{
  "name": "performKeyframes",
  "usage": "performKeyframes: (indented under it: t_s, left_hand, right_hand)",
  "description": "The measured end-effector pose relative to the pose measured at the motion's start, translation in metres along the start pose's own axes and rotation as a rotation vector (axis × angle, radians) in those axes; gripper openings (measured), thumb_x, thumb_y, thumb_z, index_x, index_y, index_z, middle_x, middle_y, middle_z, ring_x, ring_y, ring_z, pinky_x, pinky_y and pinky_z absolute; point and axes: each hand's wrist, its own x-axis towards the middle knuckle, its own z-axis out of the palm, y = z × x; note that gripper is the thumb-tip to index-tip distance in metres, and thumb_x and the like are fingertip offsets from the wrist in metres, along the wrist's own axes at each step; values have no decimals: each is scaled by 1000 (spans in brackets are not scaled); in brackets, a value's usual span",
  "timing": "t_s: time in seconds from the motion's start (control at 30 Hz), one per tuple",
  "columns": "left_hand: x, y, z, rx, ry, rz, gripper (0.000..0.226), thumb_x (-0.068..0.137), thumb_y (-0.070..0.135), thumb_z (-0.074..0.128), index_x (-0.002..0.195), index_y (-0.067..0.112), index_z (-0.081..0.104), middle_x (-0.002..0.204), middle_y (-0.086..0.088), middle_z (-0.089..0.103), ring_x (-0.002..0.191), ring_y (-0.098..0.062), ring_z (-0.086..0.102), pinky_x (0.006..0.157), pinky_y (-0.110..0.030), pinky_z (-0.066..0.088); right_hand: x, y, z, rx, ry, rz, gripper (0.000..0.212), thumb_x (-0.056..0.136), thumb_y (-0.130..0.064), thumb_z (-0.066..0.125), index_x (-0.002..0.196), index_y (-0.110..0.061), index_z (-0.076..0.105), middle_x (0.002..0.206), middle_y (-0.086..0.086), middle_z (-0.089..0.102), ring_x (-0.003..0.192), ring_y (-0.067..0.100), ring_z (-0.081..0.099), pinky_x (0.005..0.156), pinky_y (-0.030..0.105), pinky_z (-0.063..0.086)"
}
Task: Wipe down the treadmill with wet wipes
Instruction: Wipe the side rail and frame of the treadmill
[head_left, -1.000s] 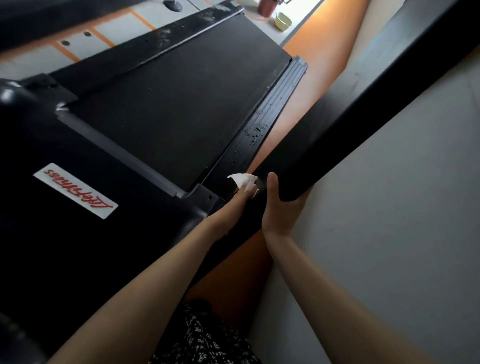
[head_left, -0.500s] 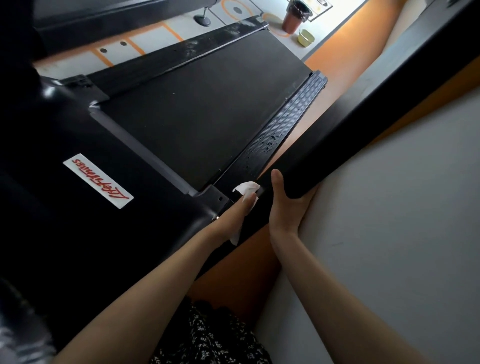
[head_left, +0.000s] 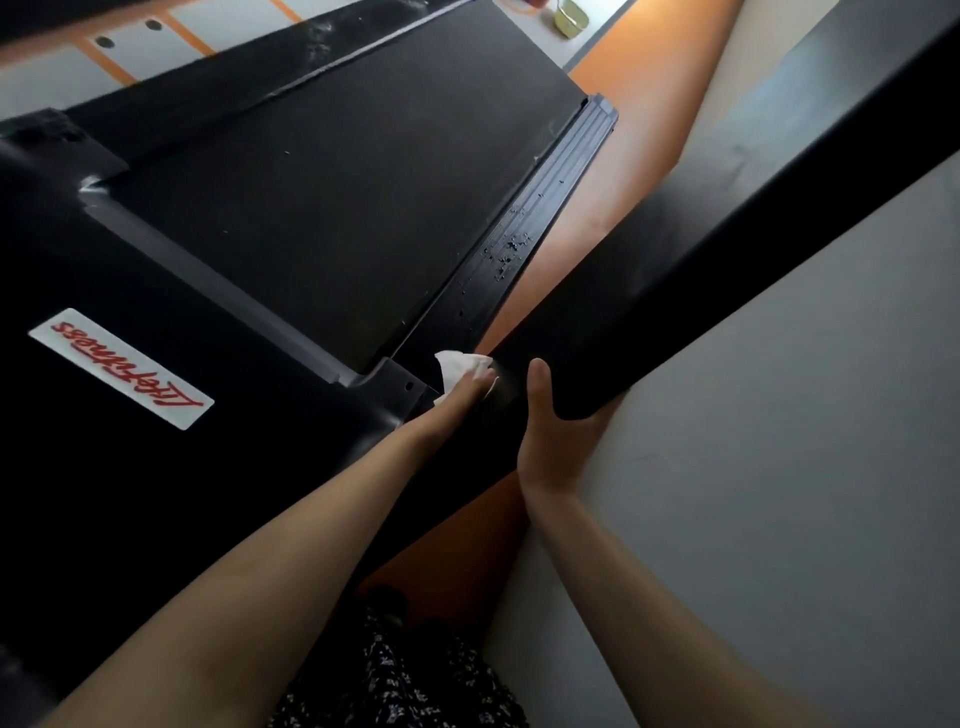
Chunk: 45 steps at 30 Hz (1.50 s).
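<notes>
Up top, a small yellow-green bowl (head_left: 570, 15) sits on the pale floor near the picture's edge. An orange strip of flooring (head_left: 644, 135) runs alongside, and orange lines (head_left: 106, 65) box off pale floor panels at upper left. Down low, a black-and-white patterned fabric (head_left: 405, 686) fills the bottom edge.

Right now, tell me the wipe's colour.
White; the wipe shows under the left hand in the head view.

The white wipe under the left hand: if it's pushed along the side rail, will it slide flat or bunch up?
The wipe looks thin and crumpled, so probably limp and apt to bunch. The left hand presses it on the ribbed side rail; the ridges and specks there may snag it. It's likely very light.
</notes>
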Motion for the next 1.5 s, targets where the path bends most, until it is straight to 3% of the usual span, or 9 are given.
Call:
performKeyframes:
  t_s: [0.23, 0.53, 0.63, 0.77, 0.9, 1.07, 1.23, 1.33, 1.5]
  left_hand:
    - [26, 36, 8, 85, -17, -15, 69, 97, 61, 31, 153, 22, 26, 158, -5, 26, 144, -22, 29, 120, -44, 21]
    - [30, 24, 3, 73, -93, -4, 115, 52, 89, 38, 150, 28, 33, 155, -1, 33, 141, -21, 33, 119, -45, 24]
    - [28, 7, -3, 44, -54, -43, 110, 63, 90, 45, 151, 25, 32, 158, -2, 30, 145, -21, 28, 120, -43, 21]
    - [3, -3, -5, 86, -17, -5, 24, 104, 44, 33, 114, 28, 48, 125, 3, 50, 116, -12, 49, 102, -25, 39]
    - [-14, -32, -18, -25, -73, -70, 99, 68, 85, 49, 151, 33, 31, 159, 3, 24, 147, -17, 22, 121, -41, 16]
    - [-34, -49, -23, 25, -10, -136, 55, 93, 68, 36, 138, 37, 42, 137, 7, 45, 125, -10, 43, 102, -27, 32]
    - [-43, -67, -30, 52, 48, -127, 70, 90, 72, 41, 148, 34, 34, 141, 8, 44, 120, -8, 49, 93, -23, 39]
    - [-53, -72, -33, 37, 39, -188, 34, 97, 61, 36, 118, 38, 49, 108, 10, 60, 94, -6, 60, 79, -19, 48]
    - [-53, -89, -42, 13, 126, -295, 45, 89, 68, 45, 104, 30, 63, 107, -6, 69, 89, -18, 67, 77, -28, 50]
  right_hand:
    - [-2, -6, 7, 40, 34, -38, 100, 68, -49, 69, 148, -6, 29, 133, -11, 44, 115, -22, 43, 101, 5, 36]
    - [-4, -13, 7, 25, 40, -76, 94, 64, -77, 67, 137, -29, 30, 133, -14, 45, 125, -7, 45, 107, 17, 38]
    - [-3, -13, 6, 6, 27, -74, 90, 67, -60, 72, 138, -25, 31, 132, -16, 44, 119, -18, 44, 100, 8, 36]
    - [-6, -14, 6, 18, 20, -48, 102, 70, -52, 68, 151, -8, 24, 150, 8, 38, 138, 12, 39, 115, 30, 34]
    - [-7, -12, 5, 10, -5, -25, 105, 73, -51, 73, 154, -14, 18, 158, 5, 28, 145, 16, 28, 120, 32, 25]
    - [-4, -8, 2, 9, -24, 13, 98, 82, -36, 76, 155, -17, 13, 161, 0, 21, 147, 11, 21, 119, 23, 18]
    - [-3, -5, -1, 67, -59, 52, 100, 81, -37, 77, 156, -15, 14, 161, -2, 21, 147, 8, 19, 109, 5, 15]
    - [-2, -3, -5, 64, -86, 37, 97, 83, -32, 75, 155, -13, 12, 161, -2, 17, 143, 1, 16, 92, -12, 9]
    - [-3, 0, -4, 2, -83, 10, 97, 82, -27, 77, 155, -11, 14, 154, -5, 23, 133, -7, 18, 93, -11, 11]
